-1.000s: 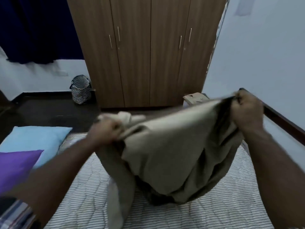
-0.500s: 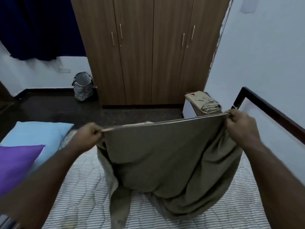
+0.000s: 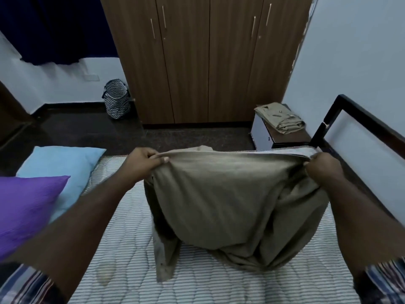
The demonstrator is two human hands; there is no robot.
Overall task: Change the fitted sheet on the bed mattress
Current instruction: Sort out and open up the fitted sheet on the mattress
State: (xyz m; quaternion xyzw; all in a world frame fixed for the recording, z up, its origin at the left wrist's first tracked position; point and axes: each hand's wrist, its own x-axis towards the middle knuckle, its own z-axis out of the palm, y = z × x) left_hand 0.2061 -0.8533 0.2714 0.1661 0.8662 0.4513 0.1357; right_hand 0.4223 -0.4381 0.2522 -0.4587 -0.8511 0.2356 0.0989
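Observation:
A khaki-beige fitted sheet (image 3: 230, 200) hangs bunched between my two hands above the bare striped mattress (image 3: 131, 249). My left hand (image 3: 142, 163) grips the sheet's top edge at the left, thumb on top. At the right end of that edge, my right hand (image 3: 324, 170) grips the cloth in a fist. The edge is pulled fairly taut between them. The sheet's lower folds rest on the mattress, and one strip trails toward me at the lower left.
A light blue pillow (image 3: 59, 163) and a purple pillow (image 3: 26, 207) lie at the left. A dark bed frame rail (image 3: 359, 113) runs along the right by the wall. A side table (image 3: 285, 137) carries a folded khaki cloth (image 3: 280, 117). Wardrobe (image 3: 208, 62) and patterned basket (image 3: 116, 99) stand beyond.
My hands have spread apart and drawn the sheet's top edge straight, then lowered it toward the mattress. The sheet hangs lower and more of it rests on the bed.

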